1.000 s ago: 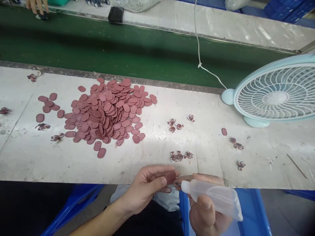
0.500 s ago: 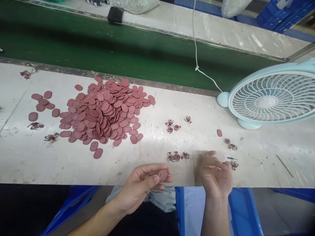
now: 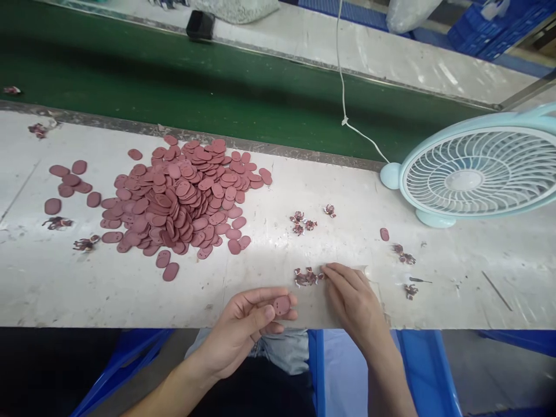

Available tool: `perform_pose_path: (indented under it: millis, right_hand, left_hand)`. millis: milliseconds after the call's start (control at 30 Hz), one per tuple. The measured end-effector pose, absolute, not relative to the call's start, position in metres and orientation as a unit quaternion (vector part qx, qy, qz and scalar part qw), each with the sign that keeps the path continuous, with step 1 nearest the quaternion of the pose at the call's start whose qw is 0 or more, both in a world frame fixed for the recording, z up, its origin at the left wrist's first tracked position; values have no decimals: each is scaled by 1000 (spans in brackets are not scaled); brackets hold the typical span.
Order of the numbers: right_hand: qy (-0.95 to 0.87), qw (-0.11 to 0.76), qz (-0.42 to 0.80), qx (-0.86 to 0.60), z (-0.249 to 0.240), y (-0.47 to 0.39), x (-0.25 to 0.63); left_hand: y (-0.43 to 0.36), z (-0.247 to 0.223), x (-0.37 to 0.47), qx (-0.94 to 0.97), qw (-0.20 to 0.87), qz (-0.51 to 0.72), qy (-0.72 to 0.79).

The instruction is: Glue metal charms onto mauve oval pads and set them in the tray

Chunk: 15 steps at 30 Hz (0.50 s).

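Rid of the squeeze bottle it gripped a second ago, the right hand (image 3: 354, 295) I steer from afar now reaches the right end of a row of small brown pieces (image 3: 306, 277); a dark sliver (image 3: 420, 280) has appeared.

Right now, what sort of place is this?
Probably a factory workshop: a green belt-like strip runs beside the worktable, which bears a pile of matching oval pieces; blue crates stand beyond.

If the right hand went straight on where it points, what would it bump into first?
The right hand would likely meet the small brown pieces just at its fingertips; whether they already touch is unclear.
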State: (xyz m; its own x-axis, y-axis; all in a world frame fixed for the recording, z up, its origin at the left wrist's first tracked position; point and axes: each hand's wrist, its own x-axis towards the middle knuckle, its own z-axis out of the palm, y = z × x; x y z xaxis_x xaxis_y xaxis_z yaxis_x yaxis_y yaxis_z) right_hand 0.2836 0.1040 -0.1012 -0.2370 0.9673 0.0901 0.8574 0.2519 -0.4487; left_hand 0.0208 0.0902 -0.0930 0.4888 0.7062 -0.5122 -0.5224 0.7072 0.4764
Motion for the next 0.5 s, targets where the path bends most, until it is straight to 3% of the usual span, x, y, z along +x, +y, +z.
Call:
perform_pose_path:
  millis: [133,233,367,500]
  right_hand:
    - [-674,172,197,-690,-95,104,288]
    - [-566,255,293,-727,-84,95,280]
    - [-509,416,483,-579,-64,78,251]
    - [-460,473,539,-524,-56,72,219]
  left_hand:
    - [89,-93,21,135,849,361,361]
    - [90,-92,23,155,845,365,359]
    - [90,-91,27,197,828,376,365]
    - [87,-93,27,225,814,388,370]
